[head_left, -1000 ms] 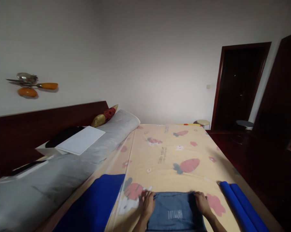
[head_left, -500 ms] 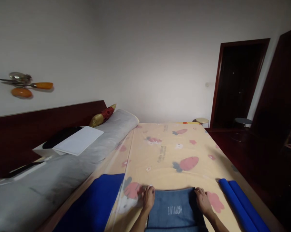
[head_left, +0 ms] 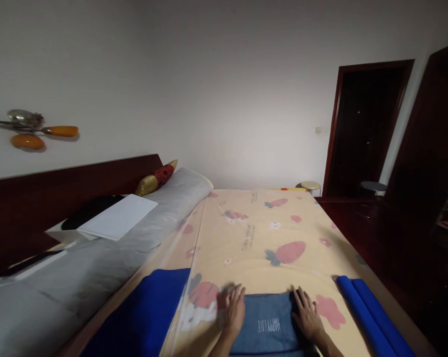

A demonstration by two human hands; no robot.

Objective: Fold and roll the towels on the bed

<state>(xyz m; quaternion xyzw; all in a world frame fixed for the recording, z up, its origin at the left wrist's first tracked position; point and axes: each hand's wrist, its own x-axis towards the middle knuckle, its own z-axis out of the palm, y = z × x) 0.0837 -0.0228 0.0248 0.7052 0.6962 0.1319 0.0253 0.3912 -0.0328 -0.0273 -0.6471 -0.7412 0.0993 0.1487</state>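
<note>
A grey-blue towel [head_left: 266, 323] with small white lettering lies flat on the yellow patterned bedsheet [head_left: 261, 243] at the bottom centre. My left hand [head_left: 233, 310] rests flat on the towel's far left corner, fingers stretched out. On the far right corner lies my right hand [head_left: 307, 315], its fingers also spread and flat. Neither hand holds anything.
A bright blue cloth [head_left: 144, 315] lies flat to the left of the towel. Two rolled blue cloths [head_left: 368, 315] lie at the right edge of the bed. A long grey bolster [head_left: 97, 263] with a white sheet on it runs along the dark headboard. A doorway [head_left: 361, 134] and stools stand beyond.
Both hands went from gripping the towel's far corners to lying flat with fingers spread. The towel's far edge shifted slightly toward me.
</note>
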